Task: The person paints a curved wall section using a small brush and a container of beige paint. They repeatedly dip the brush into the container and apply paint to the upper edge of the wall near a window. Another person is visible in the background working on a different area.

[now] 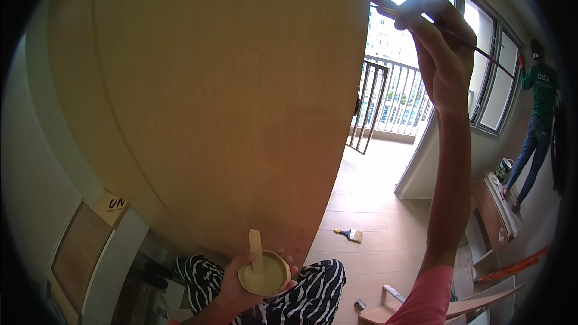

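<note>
A large light wooden panel (217, 96) fills the left and middle of the view, close in front of me. My right hand (436, 42) is raised high at the panel's right edge, fingers pinched on a thin dark-handled brush (481, 51) whose tip meets that edge. Low in the view, my left hand (241, 283) cups a small round container (265, 274) of pale cream paste with a flat wooden stick (256, 250) standing in it. My black-and-white striped trousers (313, 289) show below.
A wide paintbrush (350, 235) lies on the tiled floor. A balcony railing and an open dark-framed door (367, 108) stand behind. At the right, another person (536, 120) in a green shirt works at the wall, with a bucket (504, 168) and boards on the floor nearby.
</note>
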Available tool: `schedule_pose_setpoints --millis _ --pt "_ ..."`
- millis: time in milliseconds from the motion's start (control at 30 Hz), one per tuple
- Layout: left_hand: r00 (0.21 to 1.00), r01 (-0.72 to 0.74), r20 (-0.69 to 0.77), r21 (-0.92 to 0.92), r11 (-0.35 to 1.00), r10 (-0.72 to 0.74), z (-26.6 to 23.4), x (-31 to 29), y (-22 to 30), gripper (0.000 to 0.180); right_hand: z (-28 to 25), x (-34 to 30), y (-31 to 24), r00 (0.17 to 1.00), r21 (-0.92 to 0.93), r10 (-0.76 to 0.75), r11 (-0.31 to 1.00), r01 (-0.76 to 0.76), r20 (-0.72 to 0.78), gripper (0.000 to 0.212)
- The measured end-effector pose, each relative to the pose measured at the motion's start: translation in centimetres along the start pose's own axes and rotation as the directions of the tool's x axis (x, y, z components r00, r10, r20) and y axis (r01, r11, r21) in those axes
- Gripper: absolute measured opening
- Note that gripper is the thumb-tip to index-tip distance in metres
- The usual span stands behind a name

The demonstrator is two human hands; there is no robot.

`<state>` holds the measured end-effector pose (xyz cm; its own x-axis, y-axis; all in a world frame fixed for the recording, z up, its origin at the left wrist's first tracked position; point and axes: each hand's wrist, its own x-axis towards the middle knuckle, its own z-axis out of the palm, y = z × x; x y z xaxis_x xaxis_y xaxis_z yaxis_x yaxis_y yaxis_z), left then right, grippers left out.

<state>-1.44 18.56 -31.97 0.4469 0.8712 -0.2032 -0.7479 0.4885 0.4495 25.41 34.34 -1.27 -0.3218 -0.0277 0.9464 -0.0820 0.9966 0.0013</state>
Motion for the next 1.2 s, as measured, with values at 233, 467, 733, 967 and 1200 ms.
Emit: schedule_pose_setpoints --millis 233,467,733,967,1200 --pt "1.0 0.005 0.009 -0.011 1.0 -0.005 -0.21 0.1 -0.01 0.06 0.09 0.05 -0.33 1.0 -0.011 0.009 1.0 -0.009 -0.006 0.009" --pt "1.0 -0.001 0.019 0.004 1.0 0.001 -0.18 0.09 -0.06 0.06 -0.28 -0.15 -0.18 1.0 0.0 0.005 1.0 -0.005 0.006 0.008" --pt "1.0 0.007 0.025 -0.014 1.0 -0.006 -0.34 0.02 -0.13 0.06 0.41 -0.54 -0.71 1.0 0.021 0.028 0.999 -0.028 0.008 0.008" --pt "0.998 0.017 0.054 -0.03 0.999 -0.015 -0.61 0.12 -0.07 0.06 0.41 -0.56 -0.71 1.0 0.043 0.026 0.999 -0.026 0.018 0.01" --pt "0.999 0.007 0.048 -0.018 1.0 -0.006 -0.4 0.07 -0.06 0.059 0.52 -0.61 -0.52 1.0 0.028 0.003 1.0 -0.003 0.011 0.01"
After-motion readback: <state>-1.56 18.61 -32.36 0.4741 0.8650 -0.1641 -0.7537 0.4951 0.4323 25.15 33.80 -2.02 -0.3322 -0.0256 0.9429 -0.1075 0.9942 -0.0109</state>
